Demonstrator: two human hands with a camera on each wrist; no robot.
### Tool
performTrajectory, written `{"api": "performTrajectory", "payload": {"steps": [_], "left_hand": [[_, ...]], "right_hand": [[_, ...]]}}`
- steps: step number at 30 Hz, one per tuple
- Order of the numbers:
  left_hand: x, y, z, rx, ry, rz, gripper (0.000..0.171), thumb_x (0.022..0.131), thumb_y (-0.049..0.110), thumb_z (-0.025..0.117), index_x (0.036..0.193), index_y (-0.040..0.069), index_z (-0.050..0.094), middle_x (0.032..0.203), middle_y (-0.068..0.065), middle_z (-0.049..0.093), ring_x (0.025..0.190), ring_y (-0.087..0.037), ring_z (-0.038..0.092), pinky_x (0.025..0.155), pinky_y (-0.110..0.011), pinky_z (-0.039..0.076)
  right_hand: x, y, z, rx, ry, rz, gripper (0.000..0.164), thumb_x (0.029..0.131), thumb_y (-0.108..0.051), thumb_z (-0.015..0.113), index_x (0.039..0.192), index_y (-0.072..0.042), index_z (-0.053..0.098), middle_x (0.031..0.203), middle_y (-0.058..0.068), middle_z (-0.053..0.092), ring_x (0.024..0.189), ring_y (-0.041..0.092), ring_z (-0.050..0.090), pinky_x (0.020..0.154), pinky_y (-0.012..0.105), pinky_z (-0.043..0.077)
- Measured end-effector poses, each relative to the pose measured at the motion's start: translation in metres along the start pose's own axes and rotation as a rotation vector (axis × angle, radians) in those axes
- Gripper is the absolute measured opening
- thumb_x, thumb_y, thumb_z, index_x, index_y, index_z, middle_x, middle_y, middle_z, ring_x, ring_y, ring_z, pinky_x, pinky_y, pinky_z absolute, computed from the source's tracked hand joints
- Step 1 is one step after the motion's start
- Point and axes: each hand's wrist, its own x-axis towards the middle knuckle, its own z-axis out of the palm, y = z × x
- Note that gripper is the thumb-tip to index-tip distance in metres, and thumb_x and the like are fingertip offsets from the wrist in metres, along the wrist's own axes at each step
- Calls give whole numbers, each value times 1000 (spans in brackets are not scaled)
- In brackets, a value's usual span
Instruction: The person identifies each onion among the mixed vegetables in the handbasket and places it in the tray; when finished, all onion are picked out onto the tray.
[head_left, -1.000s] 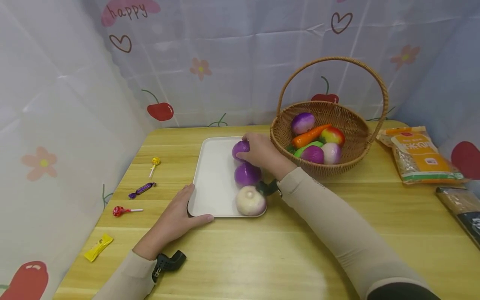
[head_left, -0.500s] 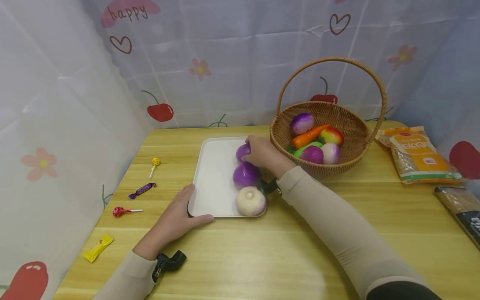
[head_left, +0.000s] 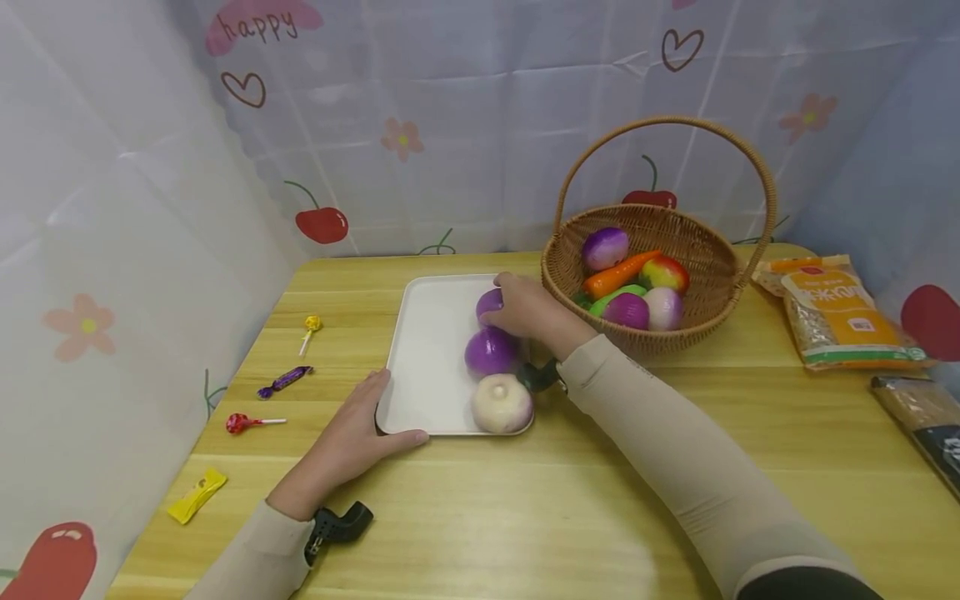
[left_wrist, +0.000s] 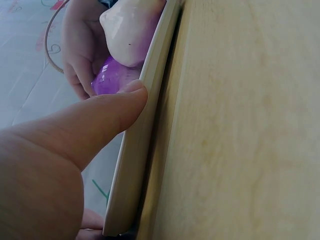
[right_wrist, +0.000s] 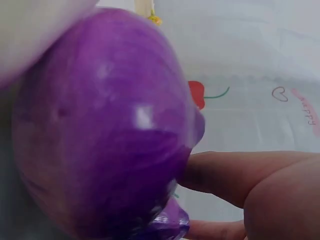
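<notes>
Fingers and thumb of our right hand point(head_left: 531, 310) close round the far purple onion point(head_left: 489, 306) at the right side of the white tray point(head_left: 426, 350). Nearer us, a second purple onion point(head_left: 489, 353) and a pale onion point(head_left: 501, 404) line up with it. Our left hand point(head_left: 363, 425), spread wide, touches the tray's near left corner. Right of the tray stands a wicker basket point(head_left: 708, 275).

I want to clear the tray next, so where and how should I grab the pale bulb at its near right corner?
I'd come from above and the near side, gripping the pale bulb across its round left and right flanks. Its short tip points up, offering little to hold, and the nearer purple bulb crowds its far side.
</notes>
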Motion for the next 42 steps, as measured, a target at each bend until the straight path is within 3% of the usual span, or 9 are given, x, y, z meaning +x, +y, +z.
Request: {"api": "performTrajectory", "payload": {"steps": [19,31,39,42], "left_hand": [[0,0,0,11,-1,-1,125,83,65,83,165,-6,21,169,-26,21,156,-42,14,122,-60,19],[-1,0,1,5,2,6,124,84,64,83,165,-6,21,168,-27,22,156,-43,14,123,-60,18],[0,0,1,1,6,12,124,83,65,83,165,-6,21,168,-27,22,156,-43,14,122,-61,17],[0,1,1,2,5,11,124,83,65,83,164,-7,21,168,-27,21,156,-43,13,123,-60,17]], "right_hand": [[-27,-13,-22,81,82,-63,71,100,-39,74,154,-1,50,151,20,54,141,39,46,119,52,35],[-47,-16,-42,142,153,-134,69,99,-43,73,154,-5,53,151,15,56,141,39,47,118,50,36],[-70,8,-67,179,265,-107,65,101,-40,73,153,-6,55,147,14,59,128,37,57,109,54,46],[-79,23,-76,198,297,-73,64,101,-41,73,152,-7,55,137,16,63,123,36,58,105,54,47]]}}
